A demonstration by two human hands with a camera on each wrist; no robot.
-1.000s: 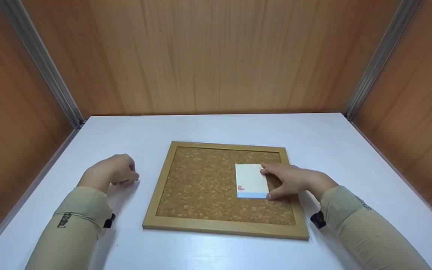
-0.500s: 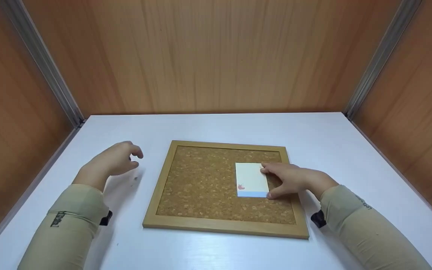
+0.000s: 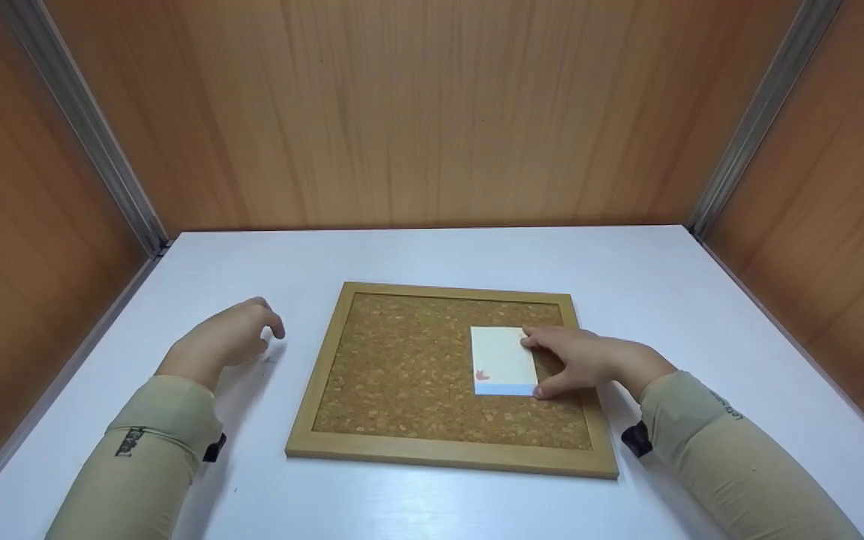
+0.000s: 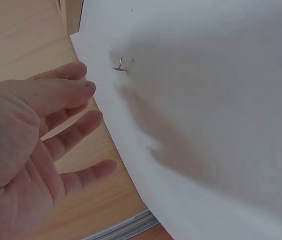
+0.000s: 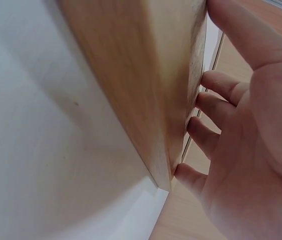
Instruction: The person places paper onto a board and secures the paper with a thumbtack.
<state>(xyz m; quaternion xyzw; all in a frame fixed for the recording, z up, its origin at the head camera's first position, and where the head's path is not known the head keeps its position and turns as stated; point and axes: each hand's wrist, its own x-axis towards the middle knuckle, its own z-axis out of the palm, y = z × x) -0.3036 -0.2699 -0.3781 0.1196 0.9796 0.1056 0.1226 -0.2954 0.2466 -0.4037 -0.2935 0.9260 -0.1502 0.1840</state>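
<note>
My left hand [image 3: 223, 339] hovers over the white table left of the corkboard [image 3: 402, 375], fingers loosely bent and holding nothing. Close beyond its thumb and index fingertips, a metal thumbtack [image 4: 119, 67] lies on its head with the pin sticking up, as the left wrist view shows. On the right half of the cork lies a pale note sheet [image 3: 502, 358] with a blue bottom band and a small pink leaf print. My right hand [image 3: 589, 361] rests at the sheet's right edge, thumb at the lower corner and fingertips at the upper one, fingers spread.
The corkboard's wooden frame [image 3: 447, 452] lies flat around the cork. Wooden panels [image 3: 432, 112] enclose the white table [image 3: 432, 255] at the back and both sides, with metal posts [image 3: 94, 127] in the corners.
The left hand rose from the table with its fingers opening, leaving the thumbtack below, then came down slightly again. The right hand and the note sheet have stayed in place.
</note>
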